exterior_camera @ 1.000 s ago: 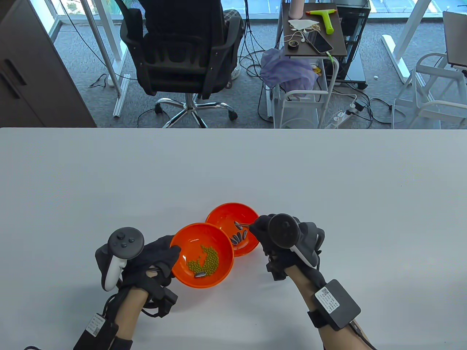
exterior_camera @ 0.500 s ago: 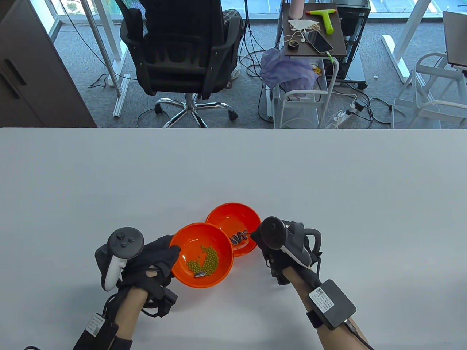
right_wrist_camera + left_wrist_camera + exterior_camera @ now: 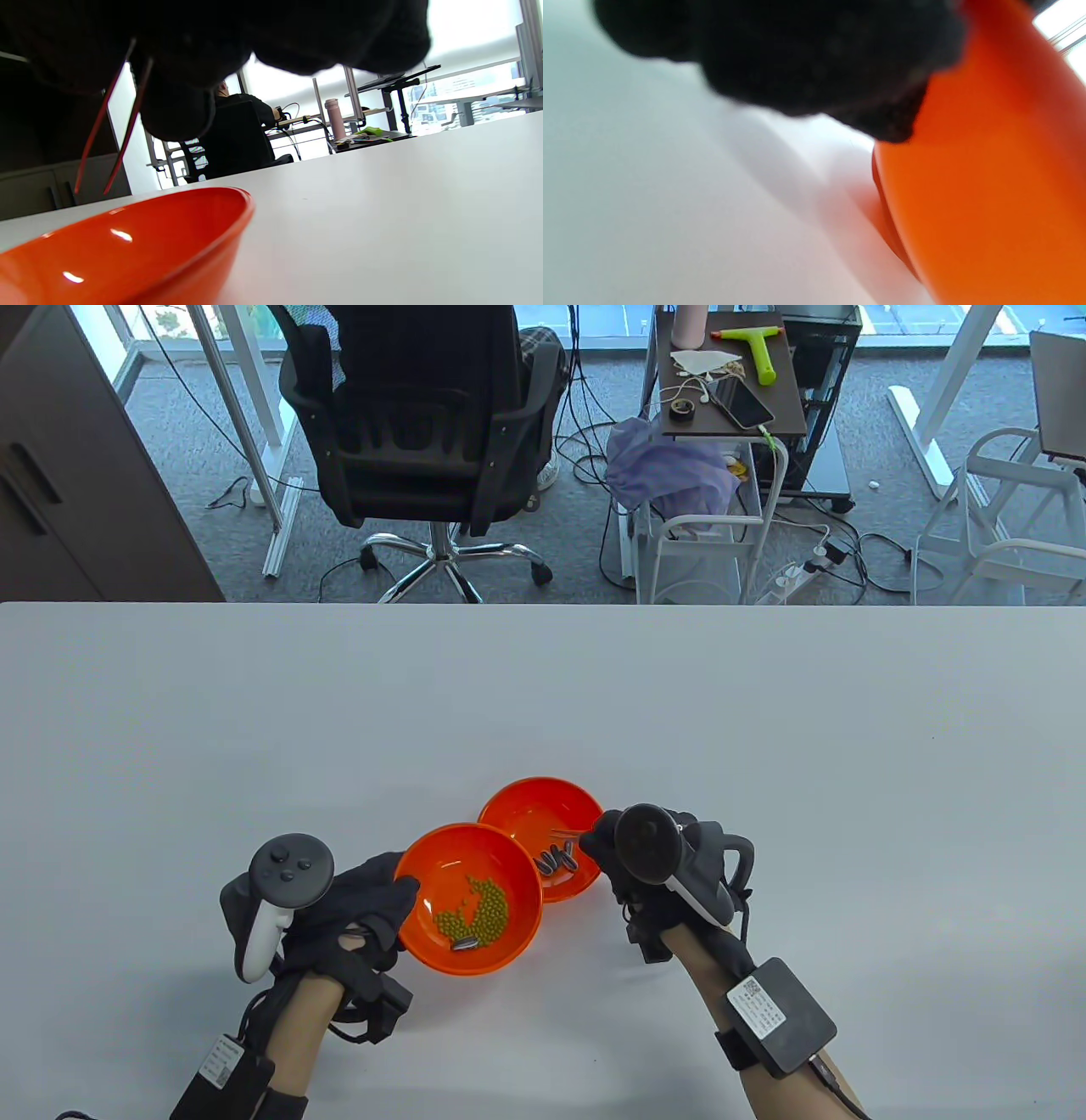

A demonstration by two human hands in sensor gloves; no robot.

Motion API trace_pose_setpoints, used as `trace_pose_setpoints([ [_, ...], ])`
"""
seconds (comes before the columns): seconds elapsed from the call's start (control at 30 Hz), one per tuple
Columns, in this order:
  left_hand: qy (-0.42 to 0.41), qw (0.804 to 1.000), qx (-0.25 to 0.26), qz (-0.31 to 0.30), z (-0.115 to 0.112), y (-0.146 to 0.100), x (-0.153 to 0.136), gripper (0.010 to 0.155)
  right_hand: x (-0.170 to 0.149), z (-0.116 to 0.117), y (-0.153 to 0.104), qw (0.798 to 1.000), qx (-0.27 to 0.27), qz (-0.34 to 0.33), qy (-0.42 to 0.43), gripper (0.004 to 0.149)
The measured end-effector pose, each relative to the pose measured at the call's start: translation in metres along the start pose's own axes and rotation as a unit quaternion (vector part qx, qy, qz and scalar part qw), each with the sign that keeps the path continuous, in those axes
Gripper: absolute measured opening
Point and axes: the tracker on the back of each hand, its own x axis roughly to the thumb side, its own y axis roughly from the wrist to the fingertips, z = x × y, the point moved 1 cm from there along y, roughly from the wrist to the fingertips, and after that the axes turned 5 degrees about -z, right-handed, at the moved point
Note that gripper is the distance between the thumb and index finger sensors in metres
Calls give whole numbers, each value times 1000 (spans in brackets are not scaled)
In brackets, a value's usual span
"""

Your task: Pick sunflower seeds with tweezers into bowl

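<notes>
White tabletop (image 3: 764,712) carries 2 touching orange bowls. Left hand (image 3: 356,903) grips the rim of the near bowl (image 3: 433,857), which holds green beans (image 3: 479,909) and 1 sunflower seed (image 3: 465,945). Right hand (image 3: 632,857) holds tweezers (image 3: 111,123), their tips slightly apart above the far bowl (image 3: 530,806), where more sunflower seeds (image 3: 556,861) lie.
</notes>
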Motion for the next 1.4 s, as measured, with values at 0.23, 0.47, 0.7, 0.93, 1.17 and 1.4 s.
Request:
trace_pose_setpoints([
  [0.23, 1, 1000, -1, -3, 0, 0, 0, 48, 29, -17, -6, 993, 2, -100, 61, 39],
  [0.47, 1, 1000, -1, -5, -1, 0, 0, 48, 57, -3, -14, 977, 70, -191, 60, 39],
  [0.7, 0, 1000, -3, -6, -1, 0, 0, 48, 78, 8, -25, 966, 92, -243, 19, 40],
  [0.93, -2, 1000, -4, -7, -1, 0, 1, 48, 83, 13, -28, 961, 100, -258, 4, 40],
  [1.17, -3, 1000, -7, -7, -1, 0, 1, 48, 87, 17, -31, 959, 97, -265, -9, 40],
  [1.4, -3, 1000, -6, -7, 0, 0, 0, 48, 86, 16, -30, 961, 86, -264, 9, 38],
])
